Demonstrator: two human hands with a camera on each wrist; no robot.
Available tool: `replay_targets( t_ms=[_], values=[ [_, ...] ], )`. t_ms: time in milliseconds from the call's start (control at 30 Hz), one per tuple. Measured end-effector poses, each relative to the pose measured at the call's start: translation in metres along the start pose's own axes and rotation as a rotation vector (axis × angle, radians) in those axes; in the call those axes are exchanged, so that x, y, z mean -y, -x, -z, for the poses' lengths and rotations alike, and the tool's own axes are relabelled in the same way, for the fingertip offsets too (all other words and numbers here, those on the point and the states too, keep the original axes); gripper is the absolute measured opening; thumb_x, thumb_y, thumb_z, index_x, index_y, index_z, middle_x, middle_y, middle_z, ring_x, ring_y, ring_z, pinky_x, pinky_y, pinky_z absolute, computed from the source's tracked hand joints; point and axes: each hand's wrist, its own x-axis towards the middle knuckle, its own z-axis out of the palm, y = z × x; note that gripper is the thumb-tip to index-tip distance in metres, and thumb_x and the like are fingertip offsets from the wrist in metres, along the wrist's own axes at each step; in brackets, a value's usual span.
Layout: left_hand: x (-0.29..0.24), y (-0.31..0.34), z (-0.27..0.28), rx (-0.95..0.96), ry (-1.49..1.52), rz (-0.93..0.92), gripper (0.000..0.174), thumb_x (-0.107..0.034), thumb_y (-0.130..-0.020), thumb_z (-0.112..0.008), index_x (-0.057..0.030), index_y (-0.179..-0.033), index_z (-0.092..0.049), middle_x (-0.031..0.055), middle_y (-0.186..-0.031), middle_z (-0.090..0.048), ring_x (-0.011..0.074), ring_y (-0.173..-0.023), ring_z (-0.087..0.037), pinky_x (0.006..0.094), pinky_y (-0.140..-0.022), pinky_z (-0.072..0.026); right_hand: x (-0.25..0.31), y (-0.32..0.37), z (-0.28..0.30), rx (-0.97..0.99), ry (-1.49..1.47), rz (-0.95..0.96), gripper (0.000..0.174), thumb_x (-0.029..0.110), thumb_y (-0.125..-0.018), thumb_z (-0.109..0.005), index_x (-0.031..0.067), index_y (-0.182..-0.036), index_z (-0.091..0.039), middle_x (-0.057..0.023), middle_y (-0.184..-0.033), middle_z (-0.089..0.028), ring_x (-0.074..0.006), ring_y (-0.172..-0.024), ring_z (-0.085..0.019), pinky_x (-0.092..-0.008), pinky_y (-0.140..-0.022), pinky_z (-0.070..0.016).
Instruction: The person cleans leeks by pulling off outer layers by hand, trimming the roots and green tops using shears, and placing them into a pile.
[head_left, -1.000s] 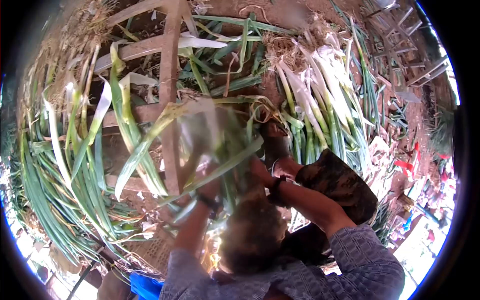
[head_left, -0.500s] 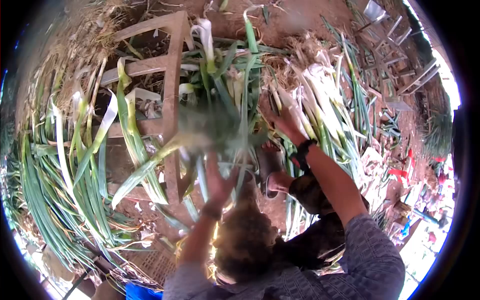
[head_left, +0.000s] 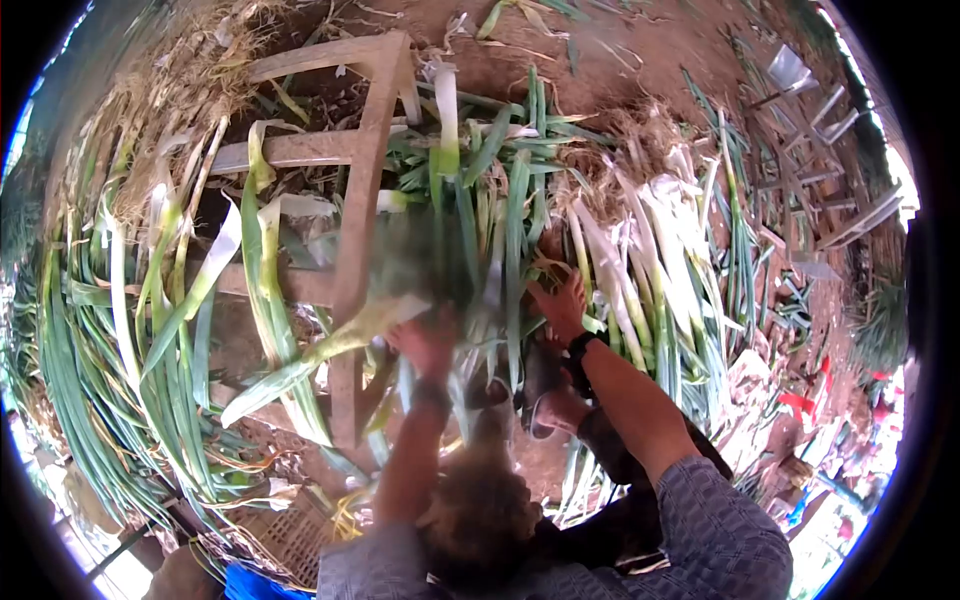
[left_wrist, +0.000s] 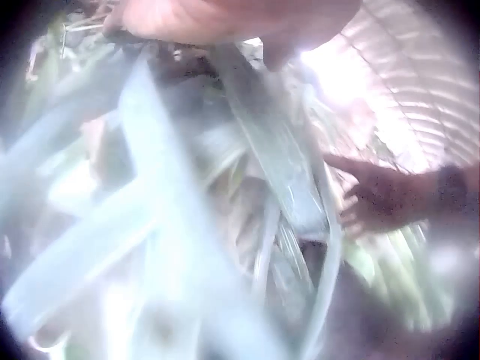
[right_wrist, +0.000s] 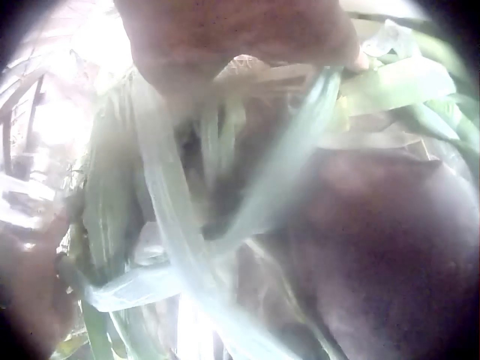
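A bundle of long green leeks [head_left: 480,200] lies across a wooden frame [head_left: 365,180] on bare earth. My left hand [head_left: 425,340] is at the bundle's near end, blurred by motion, so its grip is unclear. In the left wrist view its palm [left_wrist: 225,19] hovers over pale leek leaves [left_wrist: 277,165]. My right hand [head_left: 560,305] rests with spread fingers on the bundle's right side; the left wrist view shows the same right hand [left_wrist: 382,199] with straight fingers against the leaves. In the right wrist view, bent leaves [right_wrist: 172,217] fill the frame.
A pile of white-stemmed leeks [head_left: 650,250] lies to the right of the bundle. More long green leaves [head_left: 130,330] spread along the left. My foot [head_left: 545,385] is beneath the right hand. A woven basket [head_left: 290,535] sits at the bottom left.
The leek bundle swung up from my lap and now lies flat over the frame. My right hand came back down from the far stems to the bundle's near side.
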Motion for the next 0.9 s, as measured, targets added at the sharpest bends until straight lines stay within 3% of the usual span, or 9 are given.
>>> replay_targets(
  t_ms=[100, 167, 233, 467, 567, 667, 700, 833, 900],
  values=[
    [-0.009, -0.033, -0.008, -0.369, 0.152, 0.062, 0.091, -0.054, -0.084, -0.067, 0.0029, -0.146, -0.035, 0.0252, -0.149, -0.038, 0.0444, -0.136, -0.035, 0.0517, -0.115, -0.0251, -0.025, -0.013, -0.032, 0.343, -0.255, -0.114, 0.092, 0.056, -0.076, -0.073, 0.0023, -0.141, -0.038, -0.0216, -0.139, -0.045, -0.0368, -0.131, -0.042, -0.0461, -0.109, -0.0323],
    [-0.012, -0.054, -0.014, -0.441, 0.201, 0.077, 0.082, -0.050, -0.087, -0.063, 0.0020, -0.145, -0.037, 0.0231, -0.146, -0.040, 0.0411, -0.133, -0.038, 0.0496, -0.113, -0.0278, 0.015, -0.011, -0.009, 0.308, -0.369, -0.128, 0.084, 0.055, -0.079, -0.074, -0.0007, -0.136, -0.048, -0.0178, -0.131, -0.056, -0.0310, -0.122, -0.053, -0.0432, -0.105, -0.0386],
    [-0.016, -0.064, -0.022, -0.391, 0.239, 0.043, 0.074, -0.047, -0.090, -0.058, 0.0010, -0.143, -0.039, 0.0211, -0.144, -0.043, 0.0379, -0.131, -0.041, 0.0474, -0.111, -0.0306, 0.029, 0.002, -0.054, 0.043, 0.022, 0.122, 0.078, 0.053, -0.083, -0.070, 0.0005, -0.136, -0.047, -0.0153, -0.129, -0.056, -0.0283, -0.120, -0.053, -0.0420, -0.104, -0.0393],
    [-0.086, -0.120, -0.058, -0.016, 0.759, -0.477, 0.048, -0.033, -0.103, -0.042, -0.0024, -0.139, -0.045, 0.0139, -0.137, -0.052, 0.0264, -0.122, -0.053, 0.0398, -0.106, -0.0403, 0.154, -0.069, 0.019, 0.734, -1.140, 0.336, 0.074, 0.048, -0.095, -0.055, 0.0031, -0.149, -0.029, -0.0139, -0.149, -0.036, -0.0251, -0.137, -0.034, -0.0366, -0.113, -0.0271],
    [-0.213, -0.167, 0.036, -0.324, 0.743, -0.858, 0.042, -0.025, -0.103, -0.041, -0.0017, -0.138, -0.046, 0.0125, -0.135, -0.053, 0.0242, -0.120, -0.053, 0.0381, -0.105, -0.0413, 0.175, -0.147, 0.121, 0.685, -1.342, 0.264, 0.073, 0.046, -0.100, -0.048, 0.0042, -0.155, -0.022, -0.0133, -0.158, -0.027, -0.0238, -0.144, -0.026, -0.0343, -0.117, -0.0218],
    [-0.265, -0.141, 0.104, -0.185, 0.853, -0.759, 0.044, -0.029, -0.104, -0.039, -0.0026, -0.140, -0.043, 0.0123, -0.138, -0.049, 0.0237, -0.124, -0.048, 0.0372, -0.107, -0.0396, 0.190, -0.183, 0.192, 0.358, -1.143, 0.018, 0.068, 0.057, -0.098, -0.047, 0.0089, -0.145, -0.045, -0.0041, -0.138, -0.051, -0.0179, -0.123, -0.048, -0.0346, -0.103, -0.0392],
    [-0.271, -0.122, 0.124, -0.132, 0.884, -0.728, 0.045, -0.030, -0.105, -0.038, -0.0028, -0.140, -0.042, 0.0123, -0.138, -0.047, 0.0236, -0.125, -0.047, 0.0369, -0.107, -0.0391, 0.170, -0.187, 0.197, 0.396, -1.150, 0.171, 0.068, 0.050, -0.102, -0.040, 0.0055, -0.153, -0.030, -0.0097, -0.152, -0.037, -0.0213, -0.139, -0.034, -0.0342, -0.114, -0.0267],
    [-0.264, -0.026, 0.218, 0.082, 1.054, -0.649, 0.049, -0.036, -0.106, -0.034, -0.0039, -0.142, -0.038, 0.0120, -0.142, -0.042, 0.0230, -0.130, -0.040, 0.0358, -0.109, -0.0369, 0.147, -0.091, 0.259, 0.370, -0.839, 0.415, 0.065, 0.048, -0.104, -0.037, 0.0089, -0.154, -0.026, -0.0098, -0.157, -0.028, -0.0254, -0.144, -0.029, -0.0419, -0.116, -0.0240],
    [-0.243, 0.027, 0.268, 0.231, 1.168, -0.588, 0.051, -0.039, -0.106, -0.032, -0.0045, -0.144, -0.036, 0.0118, -0.144, -0.039, 0.0227, -0.133, -0.037, 0.0352, -0.110, -0.0358, 0.200, 0.002, 0.300, 0.356, -0.891, 0.830, 0.073, 0.053, -0.102, -0.037, 0.0048, -0.154, -0.022, -0.0134, -0.158, -0.026, -0.0291, -0.146, -0.026, -0.0455, -0.118, -0.0201]
  ],
)
